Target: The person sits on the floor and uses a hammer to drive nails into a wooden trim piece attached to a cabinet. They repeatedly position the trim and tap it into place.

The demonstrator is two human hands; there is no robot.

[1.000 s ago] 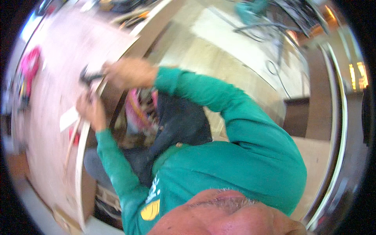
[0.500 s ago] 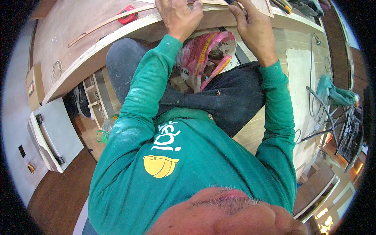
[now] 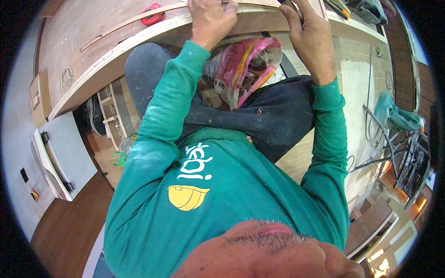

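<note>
At the top edge my left hand rests on a long thin wooden strip, its thumb against the strip; the other fingertips are cut off by the edge. The strip lies along the pale wooden workbench. Further right, my right hand has its thumb and fingers closed on a small dark tool touching or just above the strip. Most of that tool is hidden, so its kind is unclear. Between my forearms, below the bench edge, stands an open pink and white plastic sack.
A red tape measure lies beside the strip. Yellow-and-black tools lie right of my right hand. A cardboard box and a coil of cord are at the left. A dark metal stand with cables occupies the right side.
My right hand has moved to the right along the strip with the dark tool. My left hand has shifted only slightly, staying on the strip.
</note>
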